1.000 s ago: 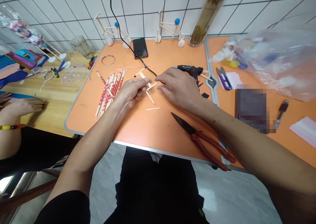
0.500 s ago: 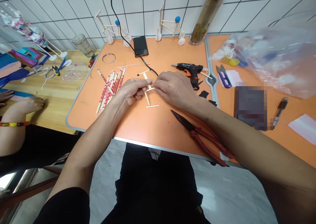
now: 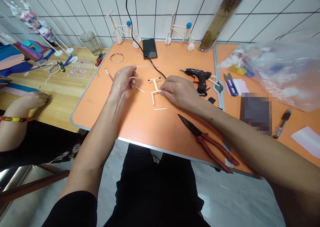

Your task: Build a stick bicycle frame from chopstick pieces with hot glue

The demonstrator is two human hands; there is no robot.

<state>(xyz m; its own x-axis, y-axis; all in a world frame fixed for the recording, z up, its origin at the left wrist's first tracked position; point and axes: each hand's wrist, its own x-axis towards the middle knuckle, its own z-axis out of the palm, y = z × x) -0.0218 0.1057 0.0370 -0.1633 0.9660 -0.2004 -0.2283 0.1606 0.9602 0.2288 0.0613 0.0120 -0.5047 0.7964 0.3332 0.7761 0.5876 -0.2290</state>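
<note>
My right hand [image 3: 178,91] pinches the end of a crossbar on a small frame of thin wooden sticks [image 3: 155,84]. Dark tips mark the far crosspiece of this frame. My left hand [image 3: 125,82] is apart from the frame, to its left, fingers loosely curled with gaps between them and nothing visible in its grasp. It hides most of the red-and-white wrapped sticks [image 3: 109,75]. A bare stick [image 3: 140,90] shows beside its fingers; whether they touch cannot be seen. A short loose stick [image 3: 160,109] lies in front of the frame.
Red-handled pliers [image 3: 203,138] lie near the front edge. Behind my right hand are a black glue gun [image 3: 197,77] and its cable [image 3: 146,55]. At the back stand a phone [image 3: 149,48] and two stick models with blue balls [image 3: 189,25]. Another person's hand [image 3: 35,100] rests at left.
My left hand has let go of the stick frame and moved left and away, over the wrapped sticks. My right hand still holds the frame. The whole view has shifted slightly.
</note>
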